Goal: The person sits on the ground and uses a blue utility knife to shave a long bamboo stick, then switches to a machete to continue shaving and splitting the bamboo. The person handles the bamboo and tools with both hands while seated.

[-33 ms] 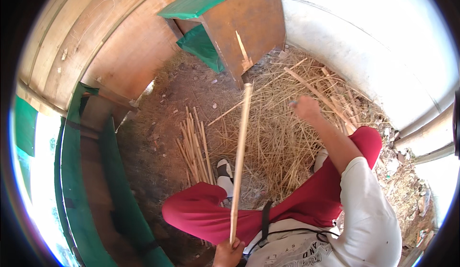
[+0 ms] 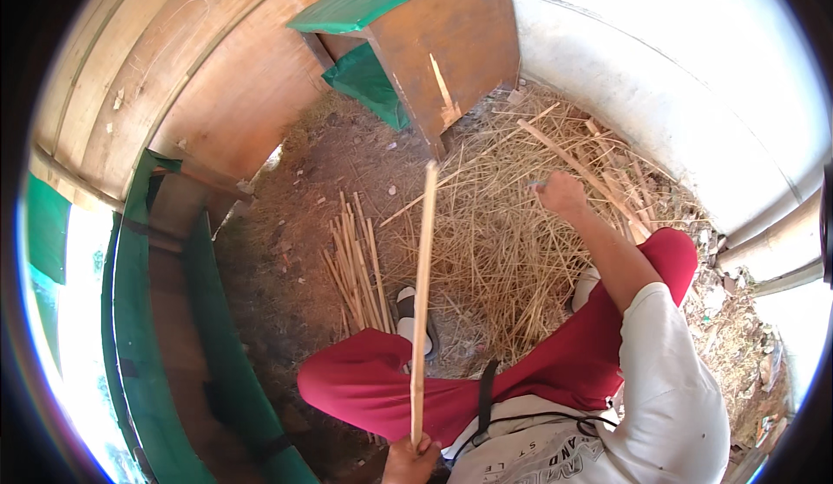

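Note:
My left hand (image 2: 411,462) is closed around the lower end of a long pale stick (image 2: 423,302), which looks like split bamboo. That stick points up and away from me, passing over my left knee and shoe. Out over the straw at the right, my right hand (image 2: 562,194) is closed in a fist. A small greyish tip pokes out from its fingers, too little to name. Between my feet and the cabinet lies a spread of thin straw-coloured shavings (image 2: 503,258). A bundle of similar sticks (image 2: 357,267) rests on the ground near my left foot.
A brown wooden cabinet (image 2: 451,50) with a green cover stands at the far side. Green-covered shelving (image 2: 143,336) runs along the left. Longer strips (image 2: 586,171) lie by the white wall (image 2: 659,76) at the right. Wooden panels (image 2: 234,76) close the far left.
The upper end of the stick has swung slightly left and nearer to me. My right hand has shifted a little to the right and stays closed.

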A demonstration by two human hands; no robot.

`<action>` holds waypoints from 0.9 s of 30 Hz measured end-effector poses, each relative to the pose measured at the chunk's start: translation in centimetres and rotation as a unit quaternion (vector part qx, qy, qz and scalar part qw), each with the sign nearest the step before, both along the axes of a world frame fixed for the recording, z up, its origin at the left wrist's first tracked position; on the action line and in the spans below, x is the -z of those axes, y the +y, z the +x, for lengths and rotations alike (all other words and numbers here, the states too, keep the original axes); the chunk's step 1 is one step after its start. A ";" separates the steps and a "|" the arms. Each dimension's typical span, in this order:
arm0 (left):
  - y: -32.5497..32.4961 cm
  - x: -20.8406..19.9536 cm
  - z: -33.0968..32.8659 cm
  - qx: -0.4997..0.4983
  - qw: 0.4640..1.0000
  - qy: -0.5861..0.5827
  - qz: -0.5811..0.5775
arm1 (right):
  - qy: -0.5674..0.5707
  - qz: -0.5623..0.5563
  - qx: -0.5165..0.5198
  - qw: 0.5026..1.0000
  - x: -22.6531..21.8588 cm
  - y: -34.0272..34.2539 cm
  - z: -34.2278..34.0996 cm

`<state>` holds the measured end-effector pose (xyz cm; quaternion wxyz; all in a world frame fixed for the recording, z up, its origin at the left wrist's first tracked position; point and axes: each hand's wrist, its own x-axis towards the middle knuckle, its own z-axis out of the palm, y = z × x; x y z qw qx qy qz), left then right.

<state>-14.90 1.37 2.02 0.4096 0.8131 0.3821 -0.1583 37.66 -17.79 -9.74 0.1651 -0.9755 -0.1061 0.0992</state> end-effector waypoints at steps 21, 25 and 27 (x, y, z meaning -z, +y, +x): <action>0.9 -0.4 15.1 -0.075 0.837 -0.095 -0.534 | 0.474 0.568 -0.025 0.673 -10.3 6.0 -11.2; 1.0 -1.3 16.2 -0.098 0.831 -0.067 -0.544 | 0.446 0.591 -0.006 0.672 -10.6 5.8 -10.9; 0.6 -1.7 16.3 -0.099 0.856 -0.092 -0.498 | 0.438 0.593 -0.015 0.675 -10.7 5.8 -10.5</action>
